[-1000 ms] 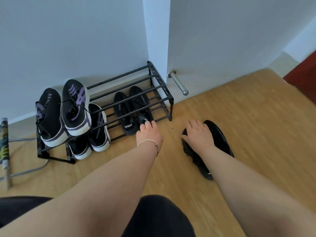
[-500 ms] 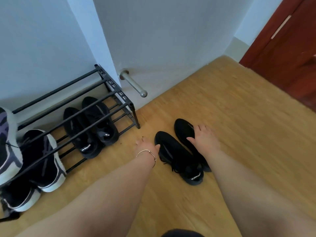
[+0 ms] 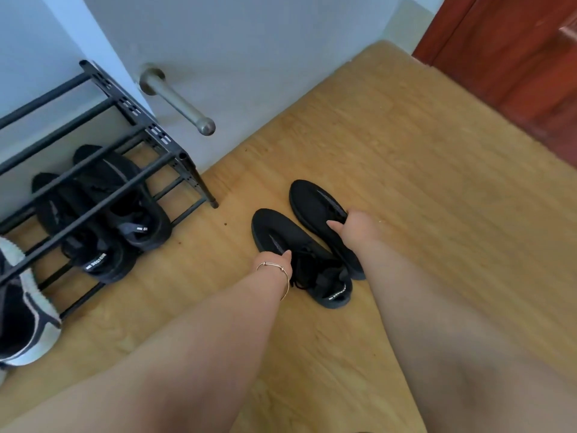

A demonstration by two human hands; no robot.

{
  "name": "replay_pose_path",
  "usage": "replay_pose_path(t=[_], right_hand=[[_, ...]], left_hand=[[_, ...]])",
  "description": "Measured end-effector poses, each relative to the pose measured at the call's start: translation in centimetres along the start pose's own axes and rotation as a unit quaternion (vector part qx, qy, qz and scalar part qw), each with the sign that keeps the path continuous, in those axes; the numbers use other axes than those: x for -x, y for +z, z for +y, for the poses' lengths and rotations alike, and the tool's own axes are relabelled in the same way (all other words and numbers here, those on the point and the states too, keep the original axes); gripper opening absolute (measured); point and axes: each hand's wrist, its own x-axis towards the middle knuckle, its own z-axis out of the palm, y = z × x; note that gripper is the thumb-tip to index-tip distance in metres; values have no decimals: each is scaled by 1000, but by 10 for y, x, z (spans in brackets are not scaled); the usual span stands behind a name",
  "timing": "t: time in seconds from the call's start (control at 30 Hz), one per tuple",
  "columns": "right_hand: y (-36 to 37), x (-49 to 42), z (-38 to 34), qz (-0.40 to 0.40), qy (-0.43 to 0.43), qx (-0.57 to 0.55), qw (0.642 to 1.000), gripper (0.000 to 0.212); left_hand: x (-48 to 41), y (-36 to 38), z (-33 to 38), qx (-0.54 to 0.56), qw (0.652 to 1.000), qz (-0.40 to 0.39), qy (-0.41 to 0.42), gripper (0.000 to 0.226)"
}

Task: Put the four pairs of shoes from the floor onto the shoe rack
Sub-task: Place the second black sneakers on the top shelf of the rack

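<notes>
Two black knit sneakers lie side by side on the wooden floor right of the rack, toes pointing away from me. My left hand (image 3: 276,260), with a thin bracelet on the wrist, grips the left sneaker (image 3: 281,232) at its near side. Over the right sneaker (image 3: 312,201) my right hand (image 3: 359,225) curls, thumb against its inner edge. The black metal shoe rack (image 3: 162,135) stands against the wall at left. A black pair (image 3: 103,210) sits on its lower shelf, and a black-and-white sneaker (image 3: 25,323) shows at the left edge.
A metal door stopper (image 3: 181,103) juts out from the white door just right of the rack. A dark red door (image 3: 515,57) fills the upper right corner. Bare wooden floor (image 3: 421,151) stretches to the right of the sneakers.
The view has swung to the right, away from the rack. Both hands have come down onto the black pair on the floor and closed on one sneaker each.
</notes>
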Motion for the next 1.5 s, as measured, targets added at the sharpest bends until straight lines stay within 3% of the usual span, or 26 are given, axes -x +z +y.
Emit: replay_pose_path(t=[0.23, 0.37, 0.47, 0.6, 0.87, 1.1, 1.3, 1.5], right_hand=[[2, -5, 12, -82, 46, -112, 989, 50], [13, -3, 26, -94, 70, -205, 972, 44], [11, 7, 28, -89, 79, -253, 960, 49], [9, 23, 26, -110, 91, -313, 939, 33], [7, 64, 19, -125, 74, -330, 933, 25], [-25, 90, -10, -140, 28, -332, 932, 23], [-46, 111, -49, -153, -2, -353, 923, 38], [-61, 140, -92, -168, -34, -377, 910, 41]], left_hand=[[-6, -16, -1, 106, 992, 20, 68, 46], [-7, -27, -17, 171, 978, -35, 114, 30], [-5, -32, -25, 174, 974, -70, 123, 38], [2, -40, -31, 172, 975, -63, 122, 73], [34, -68, -47, 136, 982, -22, 131, 64], [71, -106, -55, 183, 975, -2, 127, 68], [111, -151, -56, 219, 963, 35, 150, 68], [137, -200, -67, 242, 953, 83, 161, 72]])
